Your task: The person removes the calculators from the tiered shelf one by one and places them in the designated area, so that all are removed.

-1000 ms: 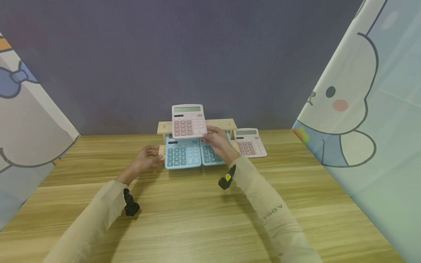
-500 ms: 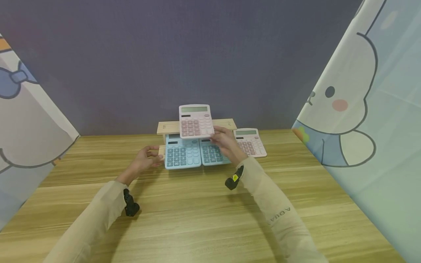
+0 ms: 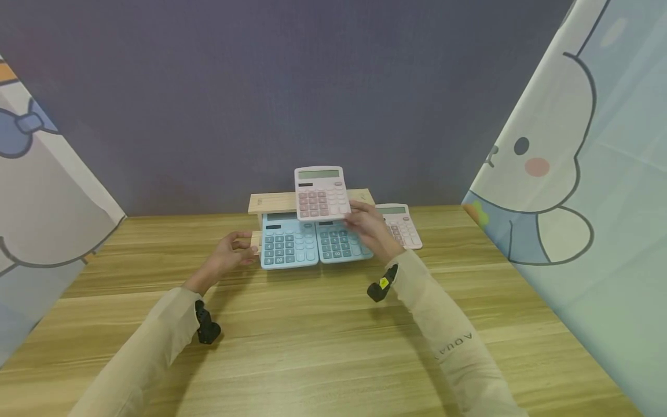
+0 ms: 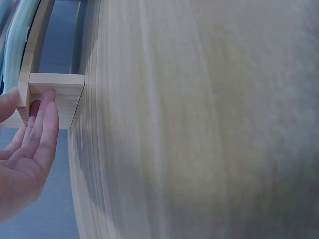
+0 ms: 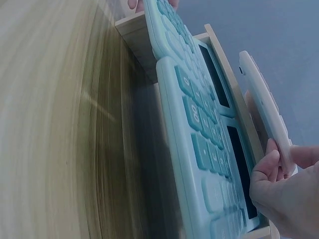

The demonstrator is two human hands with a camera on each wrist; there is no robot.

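A pink calculator [image 3: 322,194] is pinched at its lower right corner by my right hand [image 3: 369,229], tilted with its keys facing me. It overlaps the upper board of a small wooden rack [image 3: 272,202] in the head view; the right wrist view shows it beside that board. My left hand [image 3: 231,253] grips the left end of the rack's lower board [image 4: 33,55], thumb on one face and fingers on the other. Two blue calculators, a left one [image 3: 289,243] and a right one [image 3: 339,243], lean side by side on the lower level, their tops partly hidden under the upper board.
A second pink calculator [image 3: 405,226] lies right of the rack on the wood-grain table [image 3: 292,347], partly hidden by my right hand. A dark grey panel [image 3: 333,87] rises behind. Cartoon-printed curtains [image 3: 542,174] flank both sides.
My right hand has moved right along the rack with the pink calculator, now covering part of the other pink one. My left hand keeps its place on the rack.
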